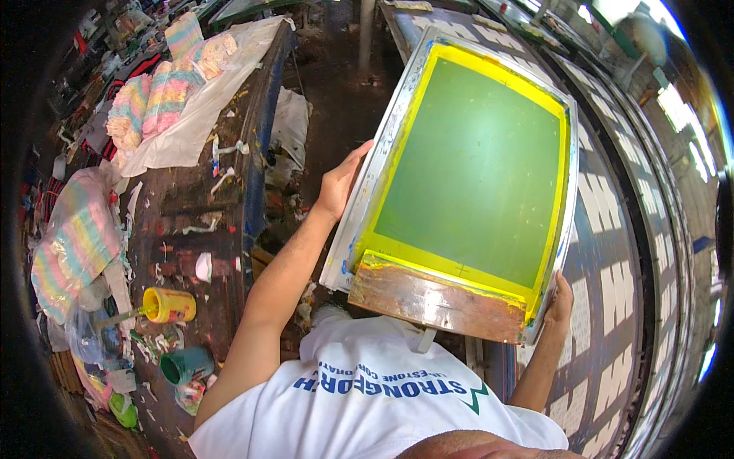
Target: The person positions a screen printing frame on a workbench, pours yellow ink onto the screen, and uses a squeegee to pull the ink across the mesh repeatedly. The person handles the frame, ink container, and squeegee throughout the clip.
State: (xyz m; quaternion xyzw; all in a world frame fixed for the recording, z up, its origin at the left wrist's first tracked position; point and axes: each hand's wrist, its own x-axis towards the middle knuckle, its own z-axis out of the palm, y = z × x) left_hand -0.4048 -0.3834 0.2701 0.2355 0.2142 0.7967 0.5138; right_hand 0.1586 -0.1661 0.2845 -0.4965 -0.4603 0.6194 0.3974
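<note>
In front of me I hold a screen printing frame (478,164) with green mesh, a yellow border and ink-stained metal sides. It is raised and tilted. My left hand (344,182) grips the left side rail, its fingers partly hidden under the frame. My right hand (560,300) is closed on the near right corner, lower than the left. Across the near end of the frame lies a brown wooden block (440,297), apparently a squeegee handle, with yellow ink along its far edge. Neither hand touches the block.
To the left stands a stained workbench (164,229) with a yellow pot (170,304), a green pot (186,366), scraps and striped pastel bundles (164,96). On the right, a long printing table (596,287) carries rows of pale pieces. A post (367,34) rises at the far end.
</note>
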